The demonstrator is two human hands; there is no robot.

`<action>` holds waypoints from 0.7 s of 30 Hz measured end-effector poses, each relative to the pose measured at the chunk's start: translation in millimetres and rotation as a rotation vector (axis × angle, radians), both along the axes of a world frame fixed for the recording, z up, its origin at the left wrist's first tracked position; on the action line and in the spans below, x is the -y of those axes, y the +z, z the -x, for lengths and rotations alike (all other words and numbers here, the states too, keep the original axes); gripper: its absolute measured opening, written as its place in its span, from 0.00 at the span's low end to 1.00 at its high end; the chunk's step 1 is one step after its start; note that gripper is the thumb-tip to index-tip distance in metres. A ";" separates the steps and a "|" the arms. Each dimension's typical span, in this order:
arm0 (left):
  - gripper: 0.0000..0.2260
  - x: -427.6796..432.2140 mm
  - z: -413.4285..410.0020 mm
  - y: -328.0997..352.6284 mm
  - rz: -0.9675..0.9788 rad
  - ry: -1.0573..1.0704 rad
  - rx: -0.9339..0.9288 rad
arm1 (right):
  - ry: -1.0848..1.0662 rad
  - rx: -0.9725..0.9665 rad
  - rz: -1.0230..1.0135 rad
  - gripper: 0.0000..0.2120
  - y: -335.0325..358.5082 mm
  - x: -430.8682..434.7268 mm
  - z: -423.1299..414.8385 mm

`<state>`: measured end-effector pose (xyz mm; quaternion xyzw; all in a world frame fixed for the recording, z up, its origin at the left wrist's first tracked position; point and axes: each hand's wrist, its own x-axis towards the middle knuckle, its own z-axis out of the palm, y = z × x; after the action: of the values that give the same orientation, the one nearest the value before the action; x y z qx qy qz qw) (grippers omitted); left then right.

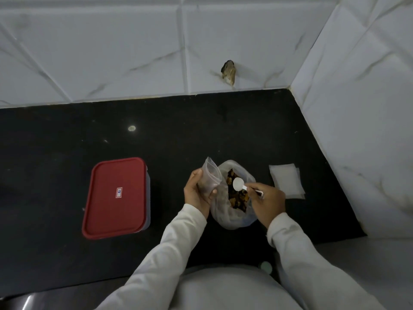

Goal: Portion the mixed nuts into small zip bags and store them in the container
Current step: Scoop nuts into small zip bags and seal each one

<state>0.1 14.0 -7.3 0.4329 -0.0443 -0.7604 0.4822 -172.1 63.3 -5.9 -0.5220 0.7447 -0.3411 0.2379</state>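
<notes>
left hand (197, 191) grips small zip bag (210, 175) upright, mouth beside the nut bag (232, 198) for a short transfer; right hand (268, 201) fingers pinch white spoon (238, 184) over nuts; container (115, 198) lidded.

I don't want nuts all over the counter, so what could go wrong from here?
The small zip bag, held by the left hand alone, has a narrow mouth; nuts off the spoon in the right hand may miss it. The big nut bag seems unheld, so it might slump.
</notes>
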 end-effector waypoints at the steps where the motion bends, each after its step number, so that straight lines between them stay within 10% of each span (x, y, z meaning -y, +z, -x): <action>1: 0.06 -0.3 -0.4 -0.1 -0.004 -0.004 0.007 | 0.039 -0.023 -0.038 0.08 -2.4 2.5 -0.9; 11: 0.05 -3.6 -4.1 0.2 0.024 -0.015 0.034 | 0.137 -0.341 0.056 0.10 3.6 4.9 -10.0; 17: 0.03 -9.5 -2.8 -1.2 0.139 0.009 0.094 | 0.159 0.223 0.154 0.15 53.2 -7.3 -37.7; 21: 0.04 -16.9 -1.0 0.6 0.218 0.005 0.119 | 0.150 0.233 0.128 0.16 56.9 -10.7 -52.2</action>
<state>1.1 30.9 -6.7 0.4225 -0.1541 -0.7229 0.5246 -119.8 74.0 51.0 -0.5474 0.6477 -0.4272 0.3137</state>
